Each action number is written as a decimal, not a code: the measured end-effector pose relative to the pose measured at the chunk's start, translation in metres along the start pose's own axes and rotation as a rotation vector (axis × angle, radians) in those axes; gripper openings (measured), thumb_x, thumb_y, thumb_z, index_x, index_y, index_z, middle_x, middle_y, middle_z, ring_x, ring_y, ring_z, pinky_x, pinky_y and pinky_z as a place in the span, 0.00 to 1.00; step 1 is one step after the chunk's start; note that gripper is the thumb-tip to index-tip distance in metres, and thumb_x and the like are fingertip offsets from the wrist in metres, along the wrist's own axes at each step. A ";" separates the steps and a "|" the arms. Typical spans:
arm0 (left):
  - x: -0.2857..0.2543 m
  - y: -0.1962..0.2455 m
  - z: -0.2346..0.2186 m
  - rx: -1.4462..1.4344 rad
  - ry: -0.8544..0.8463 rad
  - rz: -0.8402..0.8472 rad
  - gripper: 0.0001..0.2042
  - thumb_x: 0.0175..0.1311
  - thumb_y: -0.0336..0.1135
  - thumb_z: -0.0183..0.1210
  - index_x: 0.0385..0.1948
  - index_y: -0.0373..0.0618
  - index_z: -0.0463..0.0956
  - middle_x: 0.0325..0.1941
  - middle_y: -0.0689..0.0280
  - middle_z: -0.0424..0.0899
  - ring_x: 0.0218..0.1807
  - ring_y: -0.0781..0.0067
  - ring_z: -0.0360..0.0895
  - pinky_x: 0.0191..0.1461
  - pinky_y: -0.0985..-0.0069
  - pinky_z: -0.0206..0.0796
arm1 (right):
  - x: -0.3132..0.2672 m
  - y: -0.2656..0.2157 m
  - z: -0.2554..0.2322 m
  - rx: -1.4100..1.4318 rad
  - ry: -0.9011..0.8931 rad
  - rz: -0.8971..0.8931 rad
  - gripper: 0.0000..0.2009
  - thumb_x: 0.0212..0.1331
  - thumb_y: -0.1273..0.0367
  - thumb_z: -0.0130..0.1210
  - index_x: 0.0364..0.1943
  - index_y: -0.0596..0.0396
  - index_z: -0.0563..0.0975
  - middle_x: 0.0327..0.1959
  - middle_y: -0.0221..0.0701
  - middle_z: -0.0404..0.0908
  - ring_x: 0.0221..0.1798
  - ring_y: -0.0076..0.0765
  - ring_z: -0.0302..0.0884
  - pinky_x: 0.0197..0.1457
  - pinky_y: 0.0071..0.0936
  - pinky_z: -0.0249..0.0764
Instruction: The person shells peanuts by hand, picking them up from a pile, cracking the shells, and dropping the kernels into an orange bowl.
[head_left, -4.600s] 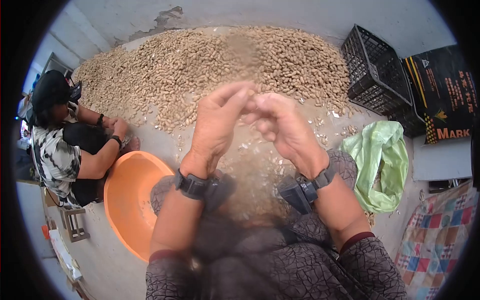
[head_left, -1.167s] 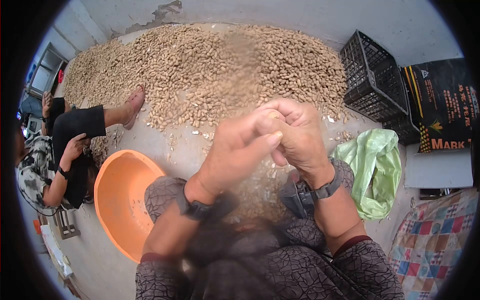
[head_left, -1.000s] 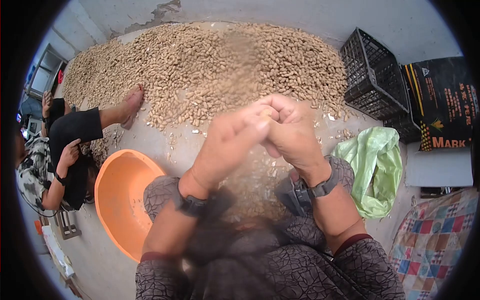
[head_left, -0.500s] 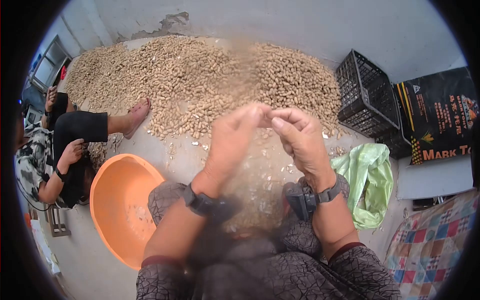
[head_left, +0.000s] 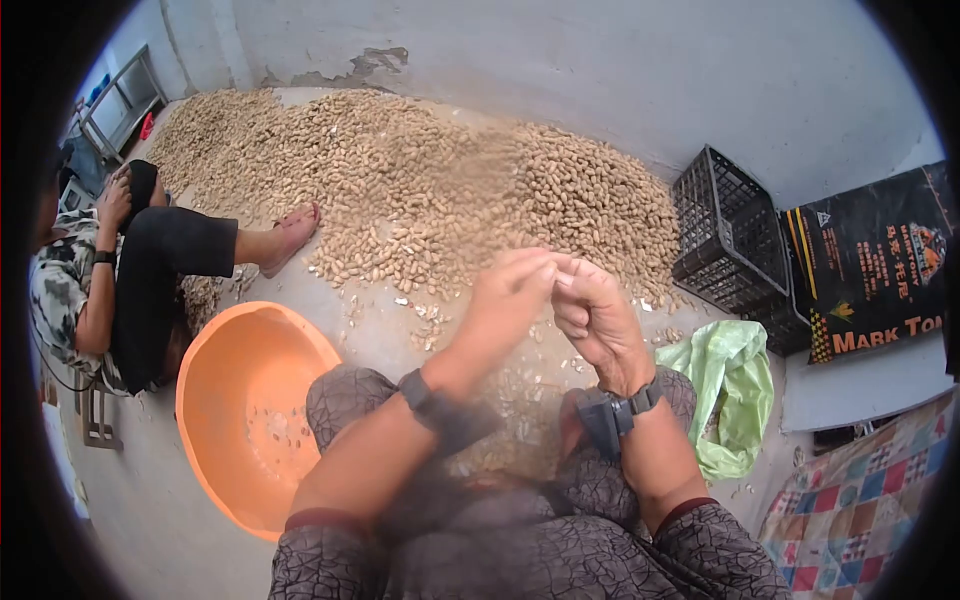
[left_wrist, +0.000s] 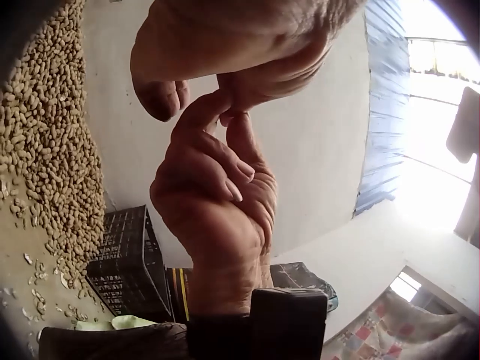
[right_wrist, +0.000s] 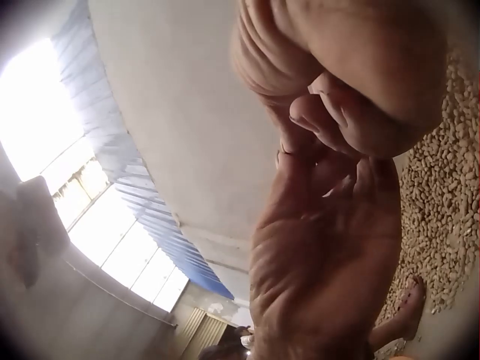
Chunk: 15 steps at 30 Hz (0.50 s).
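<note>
In the head view my left hand (head_left: pixel 497 312) and right hand (head_left: pixel 607 318) meet at the fingertips, raised above my knees. Thumb and forefinger of each pinch together over a small peanut, which the fingers hide almost wholly. In the left wrist view my right hand's other fingers (left_wrist: pixel 225 176) are curled toward the palm. The right wrist view has the left palm (right_wrist: pixel 322 255) facing the camera, below the right hand. Beyond the hands spreads a large heap of unshelled peanuts (head_left: pixel 390 200). Broken shells (head_left: pixel 520 395) litter the floor between my knees.
An orange basin (head_left: pixel 225 400) with some kernels stands by my left knee. To my right lie a green bag (head_left: pixel 740 400), a black crate (head_left: pixel 722 225), a printed black sack (head_left: pixel 870 270) and patchwork cloth (head_left: pixel 870 490). Another person (head_left: pixel 180 245) sits at the left.
The head view has tilted, so the heap sits lower in it. My hands, earlier overlapping, now touch only at the fingertips. The other person, earlier bent forward, now leans back with a leg out.
</note>
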<state>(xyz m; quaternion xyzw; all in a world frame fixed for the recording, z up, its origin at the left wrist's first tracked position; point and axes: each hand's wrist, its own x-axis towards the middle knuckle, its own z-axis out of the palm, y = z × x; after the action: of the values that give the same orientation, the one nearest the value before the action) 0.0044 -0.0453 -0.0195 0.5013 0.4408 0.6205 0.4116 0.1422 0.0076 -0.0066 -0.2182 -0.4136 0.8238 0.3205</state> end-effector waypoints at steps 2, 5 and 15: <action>-0.001 0.002 -0.002 0.098 -0.066 0.000 0.11 0.65 0.29 0.50 0.43 0.35 0.78 0.46 0.65 0.78 0.49 0.76 0.73 0.52 0.78 0.66 | 0.000 0.004 -0.008 -0.007 0.024 0.040 0.13 0.59 0.70 0.51 0.47 0.59 0.72 0.26 0.20 0.71 0.15 0.08 0.55 0.15 0.08 0.50; -0.007 0.002 0.002 0.093 0.013 -0.073 0.10 0.63 0.29 0.51 0.41 0.36 0.78 0.38 0.68 0.78 0.37 0.81 0.73 0.43 0.82 0.67 | -0.003 0.009 -0.007 -0.045 0.121 0.049 0.10 0.53 0.69 0.54 0.37 0.59 0.78 0.23 0.23 0.73 0.17 0.11 0.56 0.17 0.11 0.49; -0.020 0.015 -0.009 0.309 -0.008 -0.083 0.11 0.61 0.35 0.56 0.33 0.34 0.80 0.23 0.75 0.73 0.26 0.87 0.63 0.29 0.83 0.58 | -0.029 -0.038 -0.030 -0.103 0.191 0.085 0.04 0.55 0.71 0.52 0.28 0.56 0.75 0.23 0.31 0.77 0.12 0.12 0.56 0.12 0.10 0.51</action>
<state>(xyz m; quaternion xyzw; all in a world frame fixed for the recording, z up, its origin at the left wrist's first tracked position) -0.0022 -0.0698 -0.0109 0.5426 0.5495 0.5258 0.3567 0.1942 0.0204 0.0106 -0.3292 -0.4132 0.7897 0.3119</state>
